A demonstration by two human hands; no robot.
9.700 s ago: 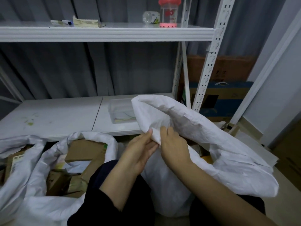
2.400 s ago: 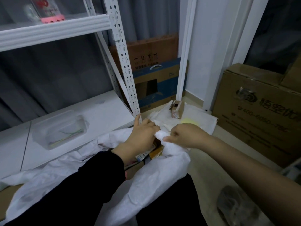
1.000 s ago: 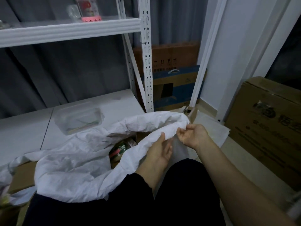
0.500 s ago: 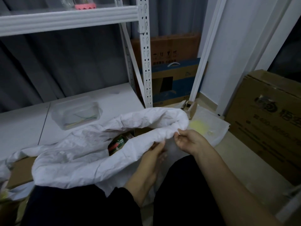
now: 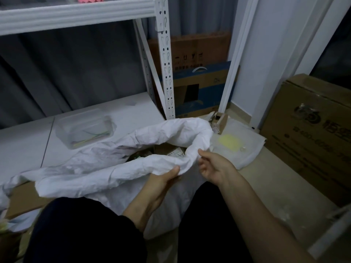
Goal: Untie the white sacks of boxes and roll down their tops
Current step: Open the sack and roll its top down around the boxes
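A white woven sack (image 5: 106, 179) stands open between my knees, its top folded outward into a thick crumpled roll. Small boxes (image 5: 171, 151) show inside its mouth. My left hand (image 5: 161, 182) grips the near rim of the roll from below, thumb on the fabric. My right hand (image 5: 214, 165) pinches the rim at the sack's right corner, fingers curled on the cloth. At the far left edge lies part of a second white sack (image 5: 4, 194) with a brown cardboard box (image 5: 24, 198) beside it.
A white metal rack has an upright (image 5: 167, 73) just behind the sack and a low shelf (image 5: 22, 145) carrying a clear plastic tub (image 5: 85, 130). A big cardboard carton (image 5: 311, 133) stands at right. A flat white bag with a yellow patch (image 5: 230, 144) lies on the floor.
The sack's rim has been rolled further down and outward, and its mouth sits lower. My left hand has moved up to grip the near rim; my right hand stays at the right corner.
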